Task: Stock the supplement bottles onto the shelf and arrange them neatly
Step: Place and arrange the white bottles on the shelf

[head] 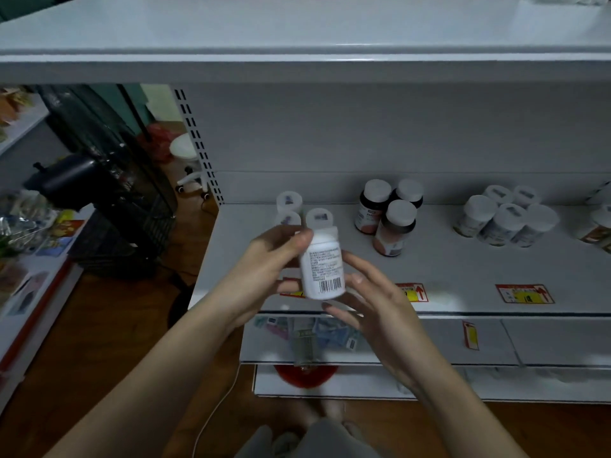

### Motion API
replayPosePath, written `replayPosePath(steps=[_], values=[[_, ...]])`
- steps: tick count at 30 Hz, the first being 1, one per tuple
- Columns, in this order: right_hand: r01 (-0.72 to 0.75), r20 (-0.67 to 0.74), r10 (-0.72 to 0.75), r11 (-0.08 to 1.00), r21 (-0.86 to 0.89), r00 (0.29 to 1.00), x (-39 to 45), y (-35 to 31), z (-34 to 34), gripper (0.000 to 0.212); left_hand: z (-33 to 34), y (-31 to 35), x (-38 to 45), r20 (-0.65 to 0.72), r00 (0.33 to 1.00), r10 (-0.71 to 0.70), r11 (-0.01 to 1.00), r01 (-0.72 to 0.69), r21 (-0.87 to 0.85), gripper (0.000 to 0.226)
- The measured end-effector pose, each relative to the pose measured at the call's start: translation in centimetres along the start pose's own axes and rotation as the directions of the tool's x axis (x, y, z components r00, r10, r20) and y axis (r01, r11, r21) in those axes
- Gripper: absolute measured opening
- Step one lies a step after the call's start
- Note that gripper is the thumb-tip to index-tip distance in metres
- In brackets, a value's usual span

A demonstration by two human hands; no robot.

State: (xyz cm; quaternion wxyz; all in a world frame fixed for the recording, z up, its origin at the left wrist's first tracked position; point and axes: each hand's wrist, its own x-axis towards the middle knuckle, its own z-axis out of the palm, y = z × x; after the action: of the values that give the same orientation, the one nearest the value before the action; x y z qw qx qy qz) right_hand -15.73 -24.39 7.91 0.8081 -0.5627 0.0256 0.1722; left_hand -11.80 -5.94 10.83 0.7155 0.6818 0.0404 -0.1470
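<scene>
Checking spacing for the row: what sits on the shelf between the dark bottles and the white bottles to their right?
Nothing: the head view shows bare shelf between the dark bottles and the white bottles.

Left hand (264,259) grips white supplement bottle (322,269), barcode facing camera; right hand (373,302) touches it, above the shelf (463,266) edge.
</scene>
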Motion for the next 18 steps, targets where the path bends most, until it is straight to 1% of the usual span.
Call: replayPosePath(steps=[3,5,10,12,15,18], values=[[-0.004,-0.038,0.004,1.000,-0.006,0.999,-0.6,0.7,0.1,0.035,0.0,-0.7,-0.9,0.057,0.998,-0.015,1.000,0.016,-0.009,0.038],[-0.010,-0.060,0.009,1.000,-0.004,0.998,-0.8,0.9,0.2,0.036,0.0,-1.0,-1.2,0.053,0.998,-0.024,0.999,0.025,-0.021,0.041],[0.009,-0.068,-0.012,0.999,-0.043,0.998,-1.1,1.0,0.3,0.036,-0.1,-1.2,-1.4,0.048,0.997,-0.052,0.996,0.055,-0.067,0.039],[0.029,-0.072,-0.035,0.996,-0.085,0.997,-1.1,1.0,0.4,0.039,-0.1,-1.1,-1.4,0.042,0.997,-0.061,0.994,0.065,-0.092,0.040],[0.078,-0.105,-0.094,0.986,-0.150,0.990,-0.9,1.0,0.6,0.051,0.1,-0.8,-1.6,0.048,0.996,-0.072,0.986,0.078,-0.150,0.039],[0.128,-0.167,-0.176,0.957,-0.262,0.970,-0.7,1.1,0.8,0.057,0.3,-0.5,-1.9,0.059,0.996,-0.062,0.990,0.068,-0.122,0.044]])
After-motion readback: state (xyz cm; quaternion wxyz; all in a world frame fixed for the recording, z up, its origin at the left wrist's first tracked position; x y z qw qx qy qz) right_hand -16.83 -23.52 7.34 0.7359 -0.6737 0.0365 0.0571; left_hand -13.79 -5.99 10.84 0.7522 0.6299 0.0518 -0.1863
